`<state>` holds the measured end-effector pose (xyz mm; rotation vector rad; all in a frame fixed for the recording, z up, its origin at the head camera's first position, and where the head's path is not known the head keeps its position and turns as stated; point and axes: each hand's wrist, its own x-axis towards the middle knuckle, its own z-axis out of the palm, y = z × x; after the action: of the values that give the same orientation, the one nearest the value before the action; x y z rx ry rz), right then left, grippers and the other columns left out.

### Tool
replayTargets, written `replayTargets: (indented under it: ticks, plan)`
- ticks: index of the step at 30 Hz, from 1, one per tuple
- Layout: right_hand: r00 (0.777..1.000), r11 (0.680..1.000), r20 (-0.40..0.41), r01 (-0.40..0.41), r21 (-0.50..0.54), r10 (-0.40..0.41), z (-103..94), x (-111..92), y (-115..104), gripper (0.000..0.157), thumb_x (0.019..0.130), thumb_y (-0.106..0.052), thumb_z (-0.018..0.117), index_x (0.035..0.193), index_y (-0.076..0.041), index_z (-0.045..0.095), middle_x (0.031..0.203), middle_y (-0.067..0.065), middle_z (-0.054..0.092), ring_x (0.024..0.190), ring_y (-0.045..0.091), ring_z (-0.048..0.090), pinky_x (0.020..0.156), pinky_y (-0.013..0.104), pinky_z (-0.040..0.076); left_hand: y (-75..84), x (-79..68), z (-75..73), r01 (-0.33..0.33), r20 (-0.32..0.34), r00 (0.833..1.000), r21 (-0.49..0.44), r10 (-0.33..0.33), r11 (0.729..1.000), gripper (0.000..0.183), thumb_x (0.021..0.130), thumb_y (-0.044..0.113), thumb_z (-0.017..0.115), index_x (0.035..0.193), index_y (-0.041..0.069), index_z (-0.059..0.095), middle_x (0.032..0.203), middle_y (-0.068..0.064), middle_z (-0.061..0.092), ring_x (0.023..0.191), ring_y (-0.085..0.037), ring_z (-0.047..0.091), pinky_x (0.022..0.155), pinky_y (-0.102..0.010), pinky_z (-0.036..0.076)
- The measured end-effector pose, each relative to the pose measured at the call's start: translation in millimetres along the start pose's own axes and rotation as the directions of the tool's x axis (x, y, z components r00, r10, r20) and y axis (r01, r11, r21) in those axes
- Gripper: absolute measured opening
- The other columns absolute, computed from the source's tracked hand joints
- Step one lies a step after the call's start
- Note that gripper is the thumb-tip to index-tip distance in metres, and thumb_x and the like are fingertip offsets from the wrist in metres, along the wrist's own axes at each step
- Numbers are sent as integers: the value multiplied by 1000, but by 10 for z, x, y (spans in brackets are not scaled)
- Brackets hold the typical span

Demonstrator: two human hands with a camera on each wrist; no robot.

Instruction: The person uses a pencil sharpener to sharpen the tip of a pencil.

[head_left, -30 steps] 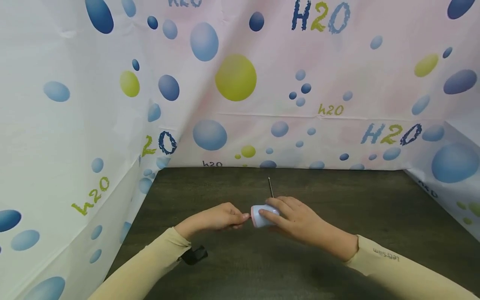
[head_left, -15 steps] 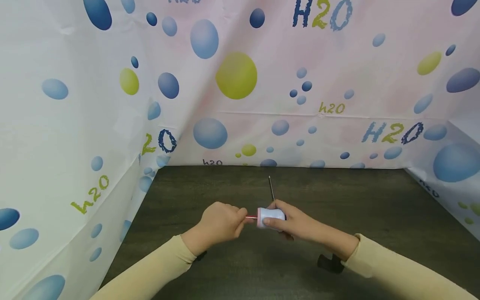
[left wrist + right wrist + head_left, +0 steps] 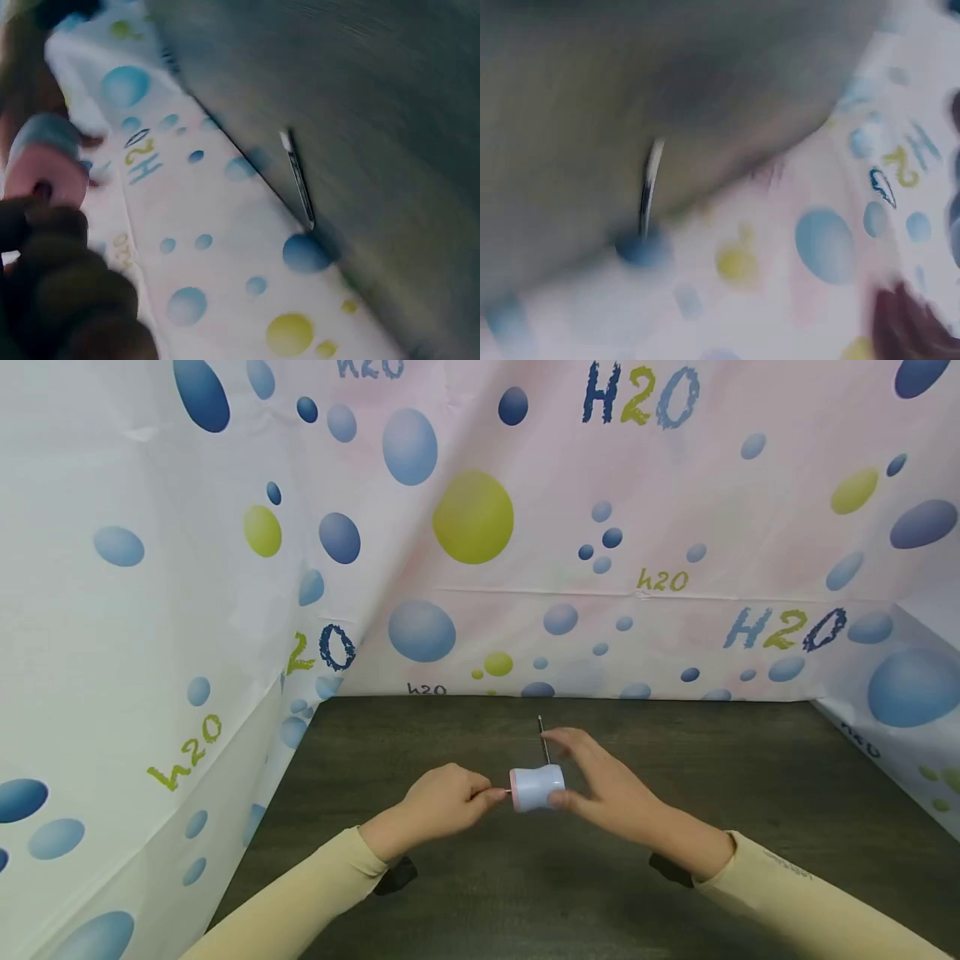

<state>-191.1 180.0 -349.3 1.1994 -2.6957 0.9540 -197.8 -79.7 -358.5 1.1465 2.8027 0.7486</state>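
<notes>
In the head view, my left hand [image 3: 444, 800] pinches a thin reddish stick, probably a pencil [image 3: 508, 791], most of it hidden by the fingers. Its far end enters the pink end of a light-blue barrel-shaped piece that looks like a pencil sharpener [image 3: 536, 788]. My right hand [image 3: 618, 797] is at the sharpener's other end, thumb touching it and fingers spread away above. The left wrist view catches the sharpener [image 3: 46, 135] with its pink face and central hole. A slim dark stick with a pale end [image 3: 300, 180] lies on the table beyond.
The dark wood-look tabletop [image 3: 420, 735] meets a white sheet with blue and green dots [image 3: 645, 527] at the back and sides. Dark wrist-worn cameras hang beneath both wrists. The right wrist view is blurred, showing the slim stick [image 3: 651, 187] near the back edge.
Half a second ago my right hand gripped the sharpener; now its fingers have lifted off. The left hand has rotated, and less of the red stick shows between it and the sharpener.
</notes>
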Motion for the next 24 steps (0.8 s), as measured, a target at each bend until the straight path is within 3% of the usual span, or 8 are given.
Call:
replayTargets:
  ticks: [3,5,7,10,15,18,21,24]
  plan:
    - [904,790,-86,317,-526,-420,64,-2,2,77,82,-57,73,137,-9,49,131,16,57,109,28,63,86,43,54,-42,30,-61,165,219,972,-356,-89,920,49,104,26,48,57,13,44,50,8,30,46,-6,22,48,-22,22]
    - [811,639,-54,417,-646,-583,107,9,1,81,69,-44,89,132,-10,52,120,13,61,99,24,64,82,38,55,-59,38,-86,208,317,946,-458,-60,864,51,105,24,45,57,8,43,51,8,30,46,-6,21,49,-23,22]
    - [770,582,-32,453,-675,-637,148,8,-7,88,55,-34,97,127,-8,53,110,10,62,90,19,64,77,32,55,-56,34,-97,202,360,933,-487,-15,850,51,106,22,44,59,4,44,51,8,31,46,-6,21,49,-22,22]
    - [791,631,-52,444,-636,-610,192,-12,-31,88,50,-27,99,121,-3,53,99,8,60,78,14,64,68,25,55,-5,10,-94,142,330,944,-432,9,891,49,105,21,47,59,5,44,51,10,30,46,-3,20,47,-20,21]
    - [923,869,-117,294,-398,-366,244,-47,-107,64,70,-21,90,118,-1,53,96,7,64,70,10,63,60,20,51,112,-72,-70,14,109,994,-116,-1,993,46,100,26,56,57,16,42,50,13,28,43,2,22,44,-16,19]
    - [988,982,-87,113,-151,-127,229,-51,-165,51,80,-23,82,117,-3,54,98,8,69,72,6,62,60,19,50,170,-110,-34,-48,-17,999,154,51,987,44,98,31,59,59,18,44,52,13,26,44,2,22,43,-16,16]
    - [993,989,13,-118,95,117,179,-28,-211,47,84,-28,79,116,-3,55,98,11,69,72,5,59,59,21,49,180,-136,23,-108,-133,976,406,175,908,42,95,33,64,61,19,44,49,13,29,45,1,18,45,-17,11]
    - [934,854,221,-347,387,280,115,17,-210,44,88,-32,73,114,0,54,87,9,65,60,5,52,49,23,44,124,-134,89,-152,-233,905,606,357,781,40,91,35,68,62,20,45,46,12,35,45,0,17,44,-18,9]
